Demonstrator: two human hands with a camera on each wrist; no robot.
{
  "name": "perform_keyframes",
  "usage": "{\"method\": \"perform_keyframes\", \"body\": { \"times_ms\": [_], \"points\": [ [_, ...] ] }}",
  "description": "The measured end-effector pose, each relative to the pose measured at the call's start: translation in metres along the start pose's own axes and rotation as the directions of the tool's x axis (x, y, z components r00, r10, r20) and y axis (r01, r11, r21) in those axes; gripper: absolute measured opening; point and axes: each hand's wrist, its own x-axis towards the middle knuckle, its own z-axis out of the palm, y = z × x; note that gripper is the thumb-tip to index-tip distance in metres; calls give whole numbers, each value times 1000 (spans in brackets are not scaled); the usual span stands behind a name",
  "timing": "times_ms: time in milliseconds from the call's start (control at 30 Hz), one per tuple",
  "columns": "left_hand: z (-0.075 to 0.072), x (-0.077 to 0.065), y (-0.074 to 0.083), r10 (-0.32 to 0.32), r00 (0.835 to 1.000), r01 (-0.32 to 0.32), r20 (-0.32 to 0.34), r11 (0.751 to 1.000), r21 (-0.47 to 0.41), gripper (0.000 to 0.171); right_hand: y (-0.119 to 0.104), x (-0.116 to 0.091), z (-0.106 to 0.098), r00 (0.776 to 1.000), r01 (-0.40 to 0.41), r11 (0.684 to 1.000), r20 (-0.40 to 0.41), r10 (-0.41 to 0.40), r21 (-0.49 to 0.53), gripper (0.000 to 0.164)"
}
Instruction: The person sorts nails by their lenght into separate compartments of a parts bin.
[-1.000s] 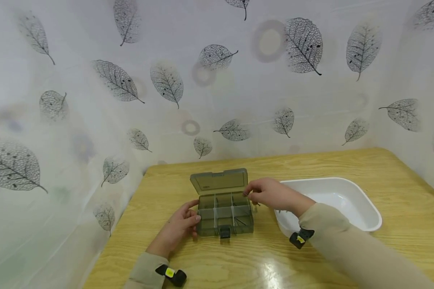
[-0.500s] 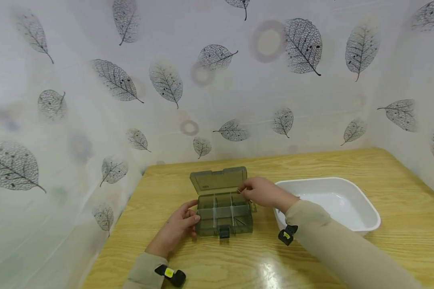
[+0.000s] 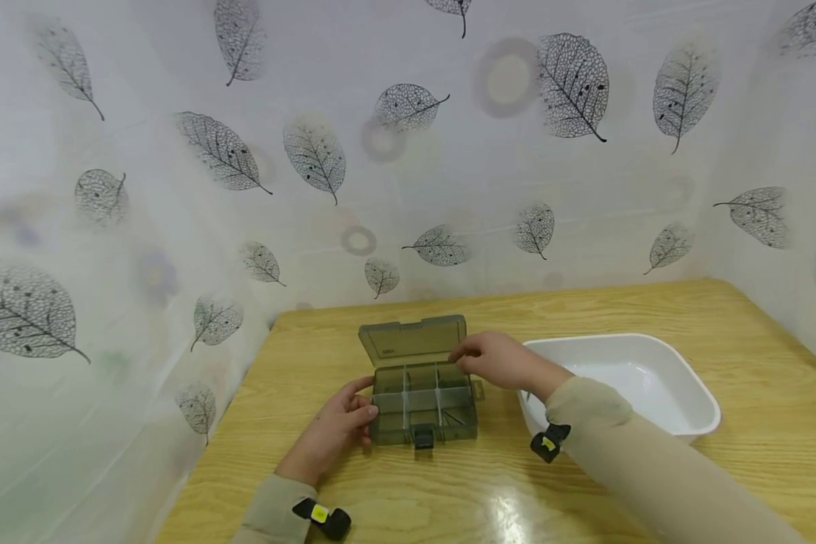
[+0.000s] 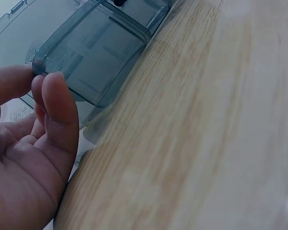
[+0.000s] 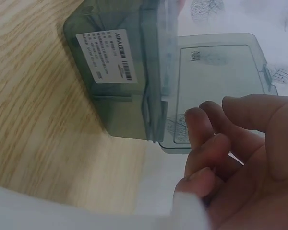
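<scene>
A translucent grey-green compartment box (image 3: 389,436) sits on the table with its lid (image 3: 415,340) raised at the back. My left hand (image 3: 340,423) grips its left end, thumb and fingertips at the corner in the left wrist view. Above the box's back right corner is my right hand (image 3: 499,360). In the right wrist view its fingers (image 5: 199,127) are loosely bent, the thumb stands apart from them, and nothing shows between. Thin dark nail-like pieces (image 3: 454,418) lie in the front right compartment; the back right one is partly shaded.
A white plastic tub (image 3: 703,397) stands on the right, partly behind my right forearm. The wooden table (image 3: 408,499) meets a leaf-patterned sheet (image 3: 476,181) at the back and sides. A printed label (image 5: 105,56) is stuck under the box.
My right hand has moved slightly left to the box's back right compartment. The small thin piece it pinched earlier is no longer seen in its fingers. My left hand stays put.
</scene>
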Motion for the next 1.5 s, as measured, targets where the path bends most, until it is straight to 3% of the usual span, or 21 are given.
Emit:
{"method": "perform_keyframes", "body": {
  "times_ms": [233,667,933,1267,1500],
  "points": [
    [1,0,1,-1,1000,1,-1,1000,3,64,2,-12,-9,1000,-6,999,-13,7,49,30],
    [0,0,0,-18,1000,18,-16,1000,3,62,11,-53,-38,999,-51,995,-4,51,90,28],
    [1,-1,0,-23,1000,23,-14,1000,-11,63,40,-76,-54,996,-82,989,56,75,123,31],
    [2,-1,0,-21,1000,21,-5,1000,-15,62,82,-92,-67,990,-88,994,120,79,67,29],
    [1,0,1,-23,1000,23,-10,1000,-8,62,102,-98,-77,987,-34,999,160,33,4,28]
  ]
}}
